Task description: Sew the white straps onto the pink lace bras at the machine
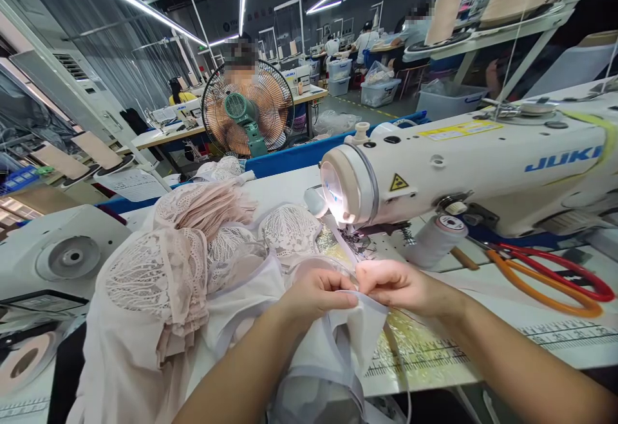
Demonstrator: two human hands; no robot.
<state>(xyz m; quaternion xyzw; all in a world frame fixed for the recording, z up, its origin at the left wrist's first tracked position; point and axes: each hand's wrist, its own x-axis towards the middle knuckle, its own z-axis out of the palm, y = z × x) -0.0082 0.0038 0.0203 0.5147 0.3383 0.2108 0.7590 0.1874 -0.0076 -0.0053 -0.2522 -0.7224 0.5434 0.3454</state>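
Observation:
Both hands meet just in front of the sewing machine [463,160], pinching the edge of a pale bra [371,321]. My left hand [323,292] has thumb and fingers closed on the lilac-trimmed fabric. Right beside it, my right hand [391,285] is closed on the same edge, fingertips nearly touching the left ones. One lace cup [290,228] lies on the table left of the lit needle area. The rest of the bra drapes over the table's front edge. What lies between the fingertips is hidden.
Stacked lace bras [154,269] pile up on the left. Orange-and-red-handled scissors [545,276] and a thread cone [437,240] lie right of the needle. A ruler strip [555,334] runs along the table's front. Behind stands a fan [246,109]; several people sit farther back.

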